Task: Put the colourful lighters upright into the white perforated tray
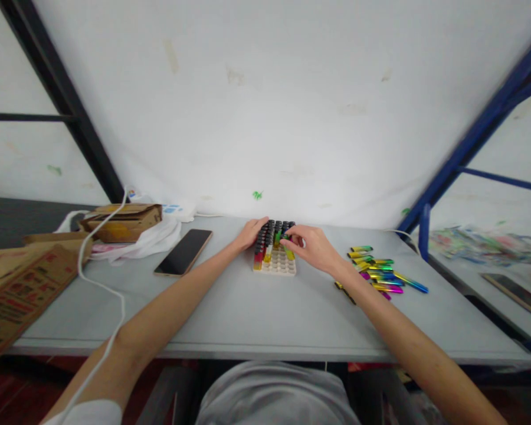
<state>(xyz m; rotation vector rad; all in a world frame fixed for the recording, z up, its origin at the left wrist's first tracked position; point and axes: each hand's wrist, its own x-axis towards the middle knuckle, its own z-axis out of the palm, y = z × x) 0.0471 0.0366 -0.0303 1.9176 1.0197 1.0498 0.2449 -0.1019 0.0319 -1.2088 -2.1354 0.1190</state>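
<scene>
A white tray [279, 268] with rows of round holes stands in the middle of the grey table. Upright black-topped coloured tubes [259, 254] fill its left and back parts, while the front right holes show bare. My left hand [249, 233] rests against the tray's back left side, fingers closed around its edge. Over the right part of the tray, my right hand [307, 245] pinches a small dark-ended piece among the tubes. A loose pile of shiny yellow, green, blue and magenta tubes [383, 274] lies to the right, beyond my right forearm.
A black phone [184, 252] lies left of my left forearm. Farther left are cardboard boxes [124, 223], a white plastic bag [159, 239] and a white cable [101, 284] that passes over my left arm. A blue metal frame [464, 147] stands at the right.
</scene>
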